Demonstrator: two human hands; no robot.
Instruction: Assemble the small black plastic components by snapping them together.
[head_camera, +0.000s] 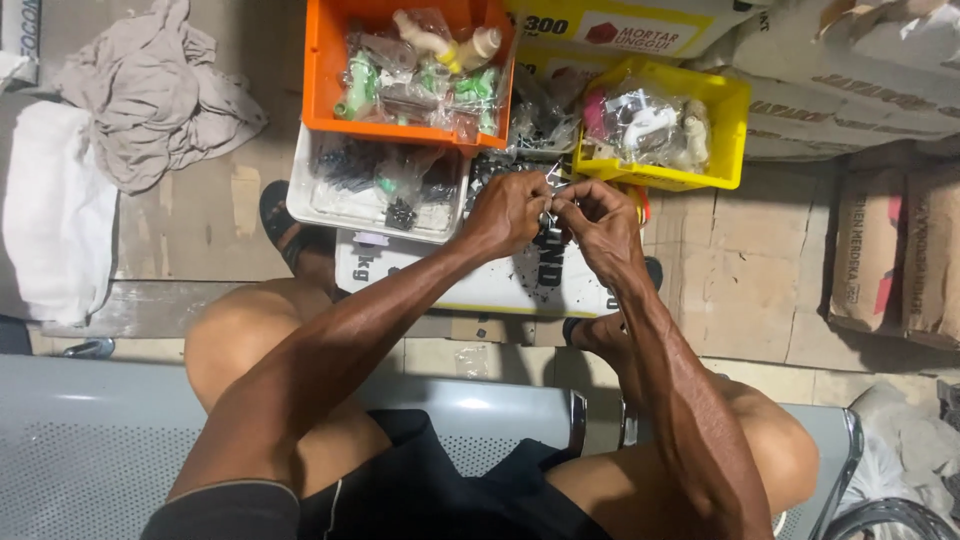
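- Two hands meet in front of me, just below the bins: my left hand (508, 212) and my right hand (598, 225), fingertips together.
- Between them I pinch a small metal part (553, 203); both hands have fingers curled in around it, and it is too small for me to tell its shape.
- Directly under the hands lies a white sack (490, 280) with dark lettering, flat on the floor, with small dark bits scattered over it.
- Just beyond my left hand sits a white tray (375, 195) holding bagged dark fittings.
- An orange bin (330, 70) rests partly on that tray, filled with green and cream plastic fittings in clear bags.
- Beyond my right hand stands a yellow bin (725, 130) with white and pink bagged pieces.
- Between the two bins I see more clear bags of small metal parts (540, 115).
- Far left, a grey cloth (150, 90) and a white cloth (55, 210) lie on the floor.
- At right, paper sacks (890, 250) are stacked.
- I sit on a grey perforated metal bench (90, 450).
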